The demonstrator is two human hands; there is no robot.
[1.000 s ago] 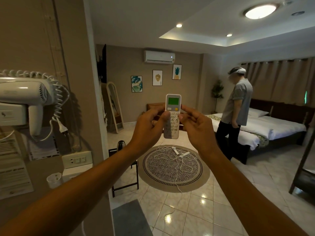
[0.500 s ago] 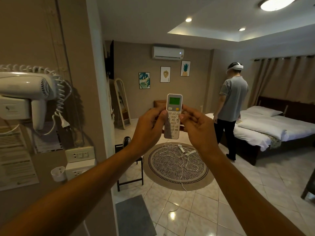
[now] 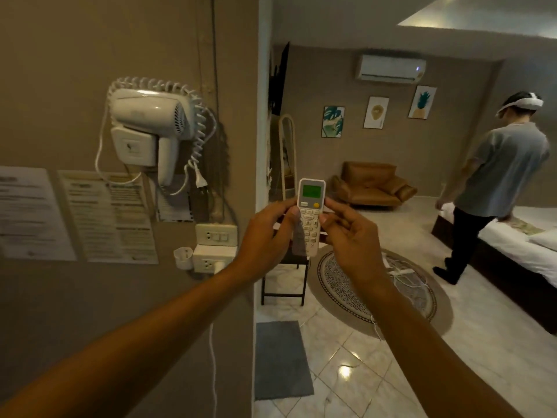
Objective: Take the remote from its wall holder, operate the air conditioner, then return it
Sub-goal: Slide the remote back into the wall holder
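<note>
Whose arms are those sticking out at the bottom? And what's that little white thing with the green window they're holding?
Those arms belong to a person wearing a camera on their head, so you see what they see. The left hand and the right hand hold a remote control upright between them; the green window is its lit screen. It works the air conditioner, the long white box high on the far wall. On the near wall hang a hair dryer, some paper notices and power sockets. Further back, another person stands beside a bed.
</note>
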